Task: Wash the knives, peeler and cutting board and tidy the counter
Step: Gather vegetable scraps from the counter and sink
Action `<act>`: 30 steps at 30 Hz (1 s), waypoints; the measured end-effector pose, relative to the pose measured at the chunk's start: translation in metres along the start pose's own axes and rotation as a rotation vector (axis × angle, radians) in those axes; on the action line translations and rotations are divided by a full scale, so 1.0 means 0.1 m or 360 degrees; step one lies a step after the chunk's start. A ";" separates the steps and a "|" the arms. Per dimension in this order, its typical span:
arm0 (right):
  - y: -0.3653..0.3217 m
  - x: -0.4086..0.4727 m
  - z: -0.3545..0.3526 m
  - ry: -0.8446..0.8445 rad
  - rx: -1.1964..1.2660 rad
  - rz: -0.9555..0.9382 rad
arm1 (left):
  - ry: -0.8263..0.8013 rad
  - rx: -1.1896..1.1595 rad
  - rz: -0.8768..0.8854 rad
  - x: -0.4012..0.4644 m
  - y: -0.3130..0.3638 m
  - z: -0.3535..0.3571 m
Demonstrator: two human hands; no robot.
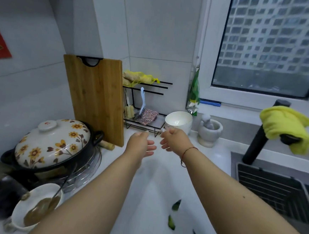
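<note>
Above the white counter [163,182], both hands' fingers hang relaxed, left hand [138,143] and right hand [174,139] empty; no writing legible.

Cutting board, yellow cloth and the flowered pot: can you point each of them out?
cutting board [96,97]: head view, middle of its wooden face.
yellow cloth [286,125]: head view, the fold draped over the tap.
flowered pot [53,144]: head view, its lid.

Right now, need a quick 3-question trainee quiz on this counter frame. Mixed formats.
1. True or false: the cutting board lies flat on the counter.
2. What is draped over the black faucet? A) yellow cloth B) red towel C) glove
3. Fill in: green scraps lie between the person's two ____.

Key: 1 false, it stands upright against the wall. 2 A, the yellow cloth. 3 forearms.
</note>
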State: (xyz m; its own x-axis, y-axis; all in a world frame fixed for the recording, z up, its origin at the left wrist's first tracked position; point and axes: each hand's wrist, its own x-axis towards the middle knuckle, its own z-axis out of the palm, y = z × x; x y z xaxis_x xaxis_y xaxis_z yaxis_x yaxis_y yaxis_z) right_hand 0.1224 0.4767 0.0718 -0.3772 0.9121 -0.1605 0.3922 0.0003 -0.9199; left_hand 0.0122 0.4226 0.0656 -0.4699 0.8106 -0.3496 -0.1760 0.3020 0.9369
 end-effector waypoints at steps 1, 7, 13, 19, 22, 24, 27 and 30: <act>0.08 -0.08 -0.05 0.0002 -0.0026 0.0032 | -0.0014 -0.0003 -0.0012 -0.06 -0.06 0.02; 0.81 -0.48 -0.20 0.0039 -0.0631 0.0227 | -0.0075 -0.0018 -0.0196 -0.39 -0.52 0.08; 1.47 -0.76 0.09 -0.0218 -0.1118 0.0222 | -0.0052 -0.0167 -0.0389 -0.60 -1.00 0.01; 1.55 -0.82 0.16 -0.0276 -0.1321 0.0182 | -0.0049 -0.0409 -0.0595 -0.72 -1.32 -0.05; 1.42 -0.89 0.11 -0.0222 -0.0976 0.0094 | -0.0043 -0.0484 -0.0685 -0.74 -1.41 -0.04; 1.27 -0.96 0.10 -0.0304 -0.0737 -0.0033 | -0.0126 -0.0605 -0.0797 -0.77 -1.43 -0.03; 1.13 -1.01 0.09 -0.0412 -0.0695 -0.0054 | -0.0304 -0.0975 -0.0927 -0.83 -1.43 -0.02; 1.20 -0.98 0.04 -0.0096 -0.0841 0.0055 | -0.0253 -0.1012 -0.0920 -0.85 -1.44 -0.08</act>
State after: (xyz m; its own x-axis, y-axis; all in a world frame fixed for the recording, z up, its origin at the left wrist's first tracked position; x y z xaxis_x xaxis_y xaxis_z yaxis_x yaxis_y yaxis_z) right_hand 0.2029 0.3862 -0.0241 -0.3981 0.8901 -0.2219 0.7684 0.1915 -0.6106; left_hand 0.0707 0.3067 -0.0397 -0.0398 0.6914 -0.7214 -0.8211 0.3887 0.4179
